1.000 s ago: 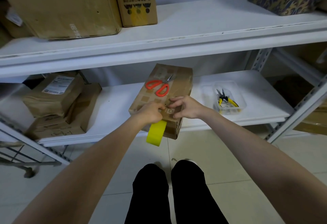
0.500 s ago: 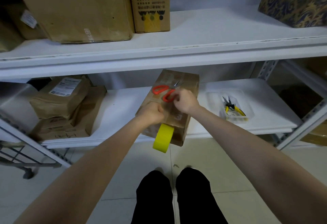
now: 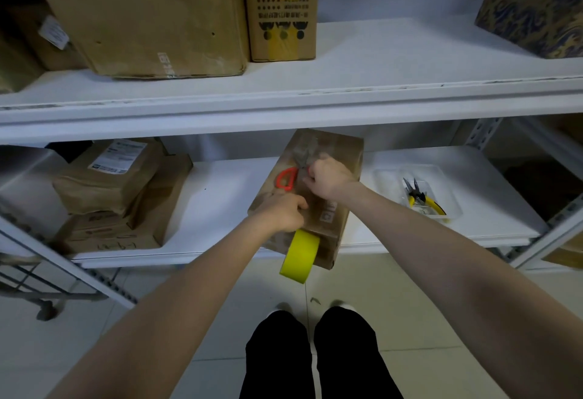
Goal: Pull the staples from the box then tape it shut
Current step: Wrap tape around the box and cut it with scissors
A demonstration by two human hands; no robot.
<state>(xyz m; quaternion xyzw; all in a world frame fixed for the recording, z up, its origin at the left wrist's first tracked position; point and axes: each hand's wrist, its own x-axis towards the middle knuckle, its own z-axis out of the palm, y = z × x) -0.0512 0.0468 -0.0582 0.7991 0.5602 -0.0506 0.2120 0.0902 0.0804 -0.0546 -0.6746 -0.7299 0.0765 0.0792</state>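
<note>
While the brown cardboard box (image 3: 342, 152) lies on the lower white shelf (image 3: 220, 196) with its near end jutting past the front edge, both hands work on its top face. The left hand (image 3: 282, 214) is curled at the near edge of the top. The roll of yellow tape (image 3: 299, 255) hangs just below it against the box front. That hand seems to hold the tape there, though the strip itself is hidden under the fingers. The right hand (image 3: 328, 179) is closed around the orange-handled scissors (image 3: 286, 177) lying on the box, with one loop showing beside the knuckles and the blades pointing away. No staples can be made out. The yellow-handled pliers (image 3: 421, 200) lie in the clear plastic tray (image 3: 454, 209) to the right, so the staple step looks done and taping is in hand. The next move likely calls for lifting the scissors to the stretch between box and roll, then cutting while the left hand holds the tape taut.
</note>
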